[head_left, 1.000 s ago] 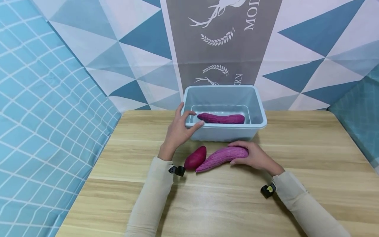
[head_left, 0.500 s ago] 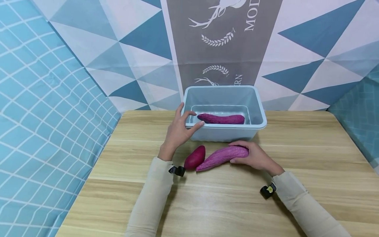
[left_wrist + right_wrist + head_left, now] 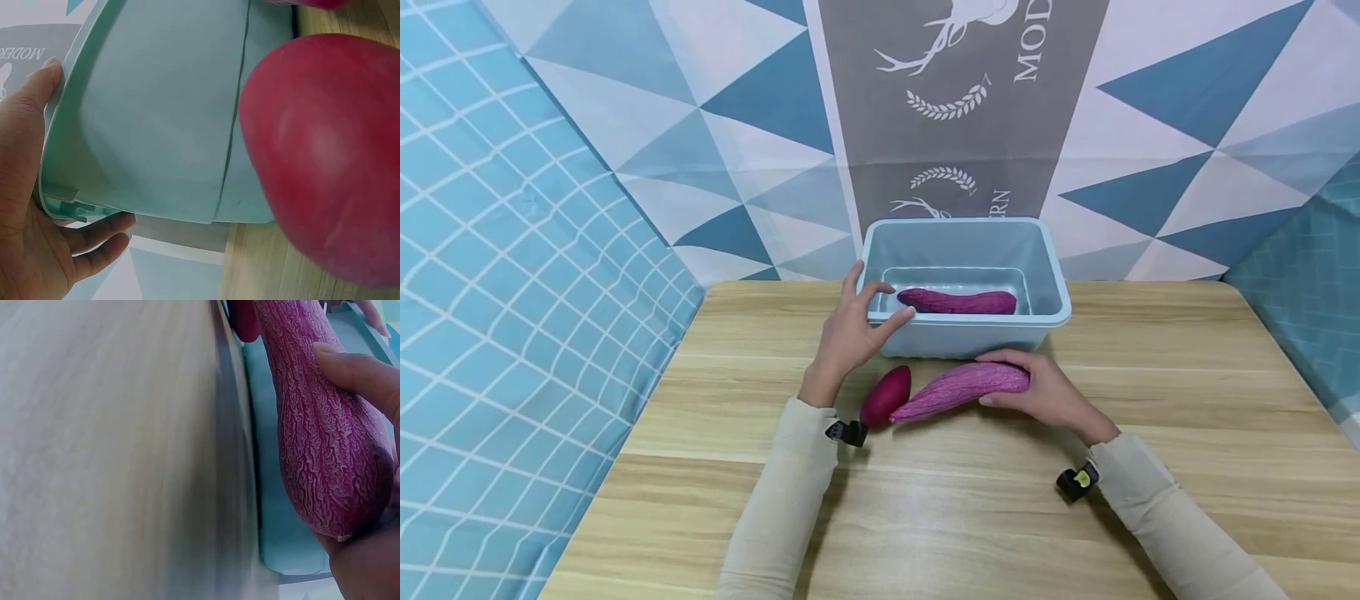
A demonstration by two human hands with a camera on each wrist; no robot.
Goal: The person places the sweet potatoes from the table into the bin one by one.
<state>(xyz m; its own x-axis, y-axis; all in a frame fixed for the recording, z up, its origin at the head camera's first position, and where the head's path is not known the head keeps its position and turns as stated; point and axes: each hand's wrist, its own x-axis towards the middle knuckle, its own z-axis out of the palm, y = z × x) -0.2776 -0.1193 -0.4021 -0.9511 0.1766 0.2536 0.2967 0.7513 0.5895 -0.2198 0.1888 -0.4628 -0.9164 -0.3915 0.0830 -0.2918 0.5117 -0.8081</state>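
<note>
My right hand (image 3: 1045,390) grips the thick end of a long, wrinkled purple sweet potato (image 3: 958,390), thumb on the near side. Its tapered end points left, beside a smooth dark-red oval vegetable (image 3: 886,397) on the table. Seen from the right wrist, the sweet potato (image 3: 328,437) appears raised off the tabletop. At the left front corner of a light-blue plastic bin (image 3: 970,337), my left hand (image 3: 848,333) holds the rim, with the thumb (image 3: 47,81) on the front edge and fingers at the side. A second wrinkled purple sweet potato (image 3: 958,302) lies inside the bin.
The bin stands at the back of a wooden table (image 3: 940,517), close to a patterned cloth wall (image 3: 760,150). A blue checked cloth (image 3: 535,317) hangs along the left side. In the left wrist view, the dark-red vegetable (image 3: 331,156) looms close below the wrist.
My right hand has lifted the purple sweet potato slightly toward the bin. The dark-red vegetable has shifted a little left. My left hand keeps its hold on the bin's rim.
</note>
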